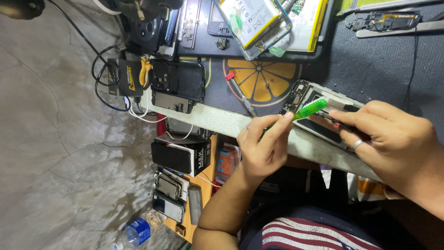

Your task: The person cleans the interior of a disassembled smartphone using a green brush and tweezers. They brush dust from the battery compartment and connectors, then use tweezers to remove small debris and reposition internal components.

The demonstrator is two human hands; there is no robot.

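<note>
Green-handled screwdriver [309,110] sits pinched in the left hand [262,147], wrist bent upward (fingers clenched around it). Right hand [393,139] grasps the opened phone [307,99] lying at the workbench edge [222,121], clutter crowding behind.

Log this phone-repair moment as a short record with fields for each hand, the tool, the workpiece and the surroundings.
left hand: pinches the green screwdriver
green screwdriver: tip hidden near the right fingers
right hand: rests on the opened phone, ring on one finger
opened phone: lies at the bench edge, back cover off
surroundings: red-tipped tool on the orange-slice mat; water bottle on the floor
</note>
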